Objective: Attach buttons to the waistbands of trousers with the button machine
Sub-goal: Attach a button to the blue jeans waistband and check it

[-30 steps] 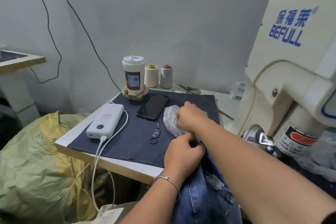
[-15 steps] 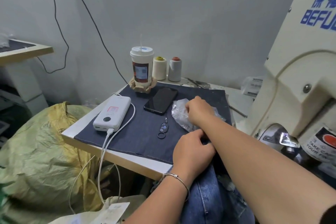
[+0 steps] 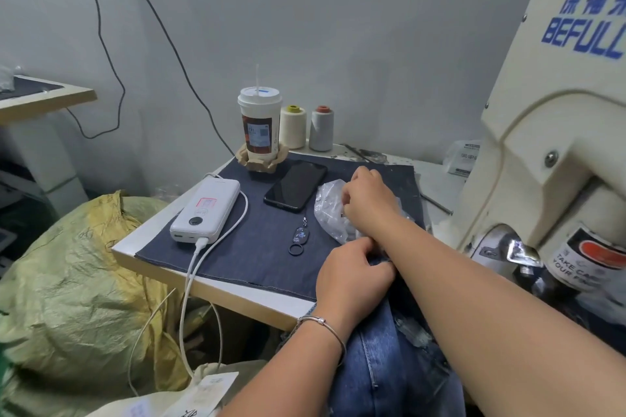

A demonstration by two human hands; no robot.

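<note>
Evidently early: right hand (image 3: 367, 200) is picking inside the plastic button bag (image 3: 330, 210) on the tabletop (image 3: 216, 288), left hand (image 3: 352, 272) is gripping the trousers (image 3: 382, 366) waistband, button machine (image 3: 548, 145) is sitting unused.

Soft, even indoor light, with only faint shadows. A bright glint sits on metal right of the hands (image 3: 359, 237). Edges bow from the wide lens.
</note>
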